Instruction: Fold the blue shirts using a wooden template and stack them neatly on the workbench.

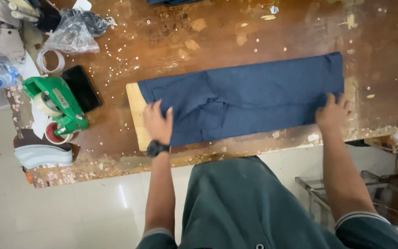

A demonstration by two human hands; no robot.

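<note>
Folded navy garment (249,99) on board (136,108), desk's near edge; left hand (158,122) and right hand (331,112) flat, open, pressing opposite ends.

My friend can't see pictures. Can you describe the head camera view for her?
A person's left hand and right hand press flat on a folded dark blue cloth garment lying over a pale wooden board on a worn brown table. A green tape dispenser sits left.
</note>
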